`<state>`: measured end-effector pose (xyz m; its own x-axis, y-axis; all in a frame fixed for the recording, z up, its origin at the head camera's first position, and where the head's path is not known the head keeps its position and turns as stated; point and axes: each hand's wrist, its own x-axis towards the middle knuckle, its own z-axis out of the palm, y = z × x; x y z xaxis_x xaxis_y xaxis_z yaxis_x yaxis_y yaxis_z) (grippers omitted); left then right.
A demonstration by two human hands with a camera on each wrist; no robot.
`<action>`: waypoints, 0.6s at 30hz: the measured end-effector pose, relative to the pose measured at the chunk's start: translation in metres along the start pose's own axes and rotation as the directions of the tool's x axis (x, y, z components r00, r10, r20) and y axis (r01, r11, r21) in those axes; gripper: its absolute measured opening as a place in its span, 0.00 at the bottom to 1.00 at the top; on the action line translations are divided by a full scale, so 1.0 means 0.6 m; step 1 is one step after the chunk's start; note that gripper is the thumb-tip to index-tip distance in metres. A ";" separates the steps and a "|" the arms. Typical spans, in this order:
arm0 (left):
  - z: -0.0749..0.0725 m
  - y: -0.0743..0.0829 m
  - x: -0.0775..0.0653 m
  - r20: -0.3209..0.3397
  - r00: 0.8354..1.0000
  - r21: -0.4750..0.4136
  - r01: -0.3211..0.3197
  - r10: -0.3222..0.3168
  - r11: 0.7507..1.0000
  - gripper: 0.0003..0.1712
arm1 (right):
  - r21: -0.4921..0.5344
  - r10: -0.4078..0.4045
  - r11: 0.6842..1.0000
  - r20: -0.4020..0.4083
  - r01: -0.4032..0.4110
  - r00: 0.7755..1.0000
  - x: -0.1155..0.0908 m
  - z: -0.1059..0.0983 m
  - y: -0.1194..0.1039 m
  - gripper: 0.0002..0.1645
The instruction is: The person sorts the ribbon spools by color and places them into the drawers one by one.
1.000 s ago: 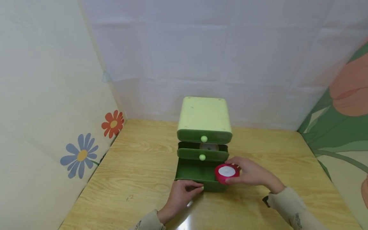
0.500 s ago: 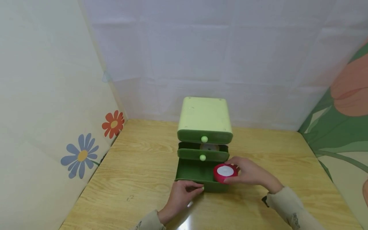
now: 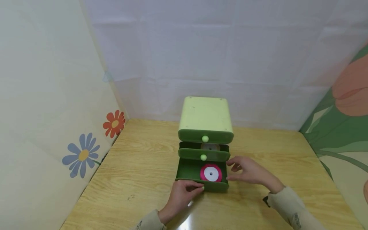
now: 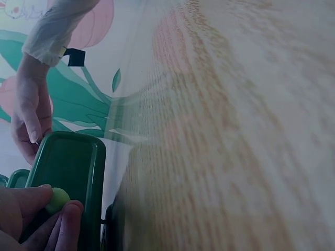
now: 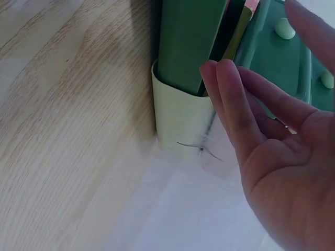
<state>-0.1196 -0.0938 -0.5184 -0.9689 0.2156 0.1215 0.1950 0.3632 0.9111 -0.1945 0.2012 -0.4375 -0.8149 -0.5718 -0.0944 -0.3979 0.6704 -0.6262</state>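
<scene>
A small cabinet with a pale yellow-green shell has its bottom drawer pulled far out. Inside, toward the right, lies a pink ribbon spool, its white disc face up. My left hand pinches the light green knob on that drawer's front between thumb and fingers. Just beyond the drawer's right wall, my right hand holds nothing, thumb and fingers spread apart. In the right wrist view its fingertips are close over the drawer's side.
The middle drawer is partly out and holds a pale disc-shaped spool. Above it, the top drawer is closed. The cabinet stands on a wood-grain table, with a pale cloth hanging behind.
My right hand has let go of the ribbon spool, which now lies in the bottom drawer, and its fingers are spread at the right wall. The left hand keeps its place.
</scene>
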 end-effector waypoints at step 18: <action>0.002 0.002 0.000 0.000 1.000 -0.018 -0.021 0.021 1.000 0.05 | -0.043 -0.140 0.990 -0.282 0.133 0.949 0.003 -0.037 -0.011 0.13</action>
<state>-0.1191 -0.0924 -0.5176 -0.9646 0.2229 0.1408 0.2126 0.3419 0.9154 -0.2028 0.2059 -0.4166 -0.8365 -0.5035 0.2164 -0.5210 0.6079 -0.5992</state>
